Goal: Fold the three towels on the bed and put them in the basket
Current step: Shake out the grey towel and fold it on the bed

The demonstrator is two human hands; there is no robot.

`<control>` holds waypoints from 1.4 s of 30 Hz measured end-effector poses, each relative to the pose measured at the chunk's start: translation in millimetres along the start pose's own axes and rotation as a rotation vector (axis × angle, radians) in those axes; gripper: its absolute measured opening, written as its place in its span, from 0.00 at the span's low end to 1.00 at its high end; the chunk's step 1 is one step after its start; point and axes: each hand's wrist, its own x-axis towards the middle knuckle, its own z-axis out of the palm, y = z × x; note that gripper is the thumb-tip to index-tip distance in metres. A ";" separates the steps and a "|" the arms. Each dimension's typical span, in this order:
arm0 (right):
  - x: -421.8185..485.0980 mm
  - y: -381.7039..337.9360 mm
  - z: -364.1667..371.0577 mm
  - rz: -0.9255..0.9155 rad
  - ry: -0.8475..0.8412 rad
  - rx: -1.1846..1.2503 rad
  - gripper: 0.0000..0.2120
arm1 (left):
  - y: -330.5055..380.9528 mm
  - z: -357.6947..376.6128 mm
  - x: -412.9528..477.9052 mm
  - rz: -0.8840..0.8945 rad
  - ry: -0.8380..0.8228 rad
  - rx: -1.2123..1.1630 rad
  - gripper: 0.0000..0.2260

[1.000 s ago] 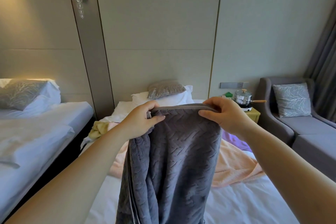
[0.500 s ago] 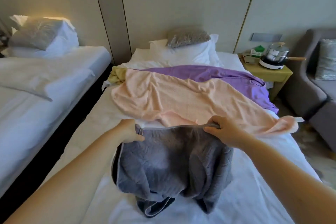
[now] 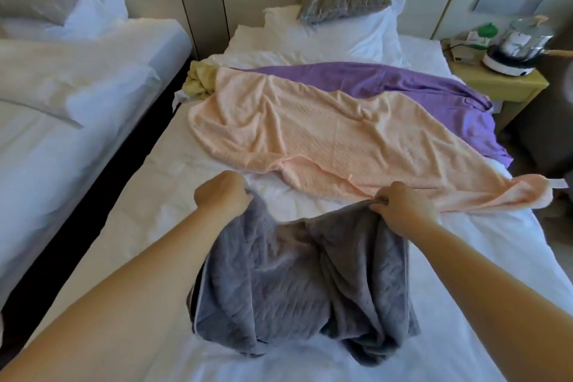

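Observation:
A grey textured towel (image 3: 297,282) lies bunched on the near part of the white bed (image 3: 130,245). My left hand (image 3: 221,198) grips its far left corner and my right hand (image 3: 400,206) grips its far right corner, both low over the sheet. Beyond them a peach towel (image 3: 310,139) is spread crumpled across the bed, overlapping a purple towel (image 3: 403,84) behind it. A yellow cloth (image 3: 200,80) is bunched at the bed's left edge. No basket is in view.
A second white bed (image 3: 62,96) stands to the left across a dark gap. White pillows and a grey cushion (image 3: 341,1) sit at the headboard. At right, a yellow nightstand (image 3: 496,87) carries a steel pot on a small cooker (image 3: 521,43).
I have brought the grey towel down from chest height onto the bed. My hands have moved apart along its far edge, and my view has tilted down.

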 end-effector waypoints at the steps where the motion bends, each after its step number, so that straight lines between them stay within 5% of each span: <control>1: 12.9 -2.2 -16.0 0.003 0.042 0.014 0.08 | 12.5 -17.5 9.9 0.001 0.018 -0.038 0.14; 7: 85.6 -20.7 -122.7 -0.005 0.307 0.237 0.06 | 90.6 -130.2 70.6 0.226 0.137 -0.492 0.11; 14: 126.9 -34.8 -263.6 -0.123 0.769 0.614 0.06 | 156.6 -269.6 127.4 0.457 0.602 -0.859 0.06; 23: 91.1 -32.2 -293.6 -0.263 0.929 0.741 0.08 | 127.4 -326.3 94.0 0.648 0.889 -0.925 0.07; 27: 56.6 -14.4 -244.7 -0.221 0.813 0.575 0.06 | 80.0 -275.0 69.3 0.643 0.776 -0.879 0.07; 37: -86.4 17.1 12.2 0.096 0.312 0.230 0.07 | -70.6 0.2 -3.2 0.481 0.059 -0.555 0.08; 42: -148.2 17.3 88.7 0.138 0.105 0.132 0.06 | -139.5 93.7 -45.0 0.361 -0.152 -0.389 0.15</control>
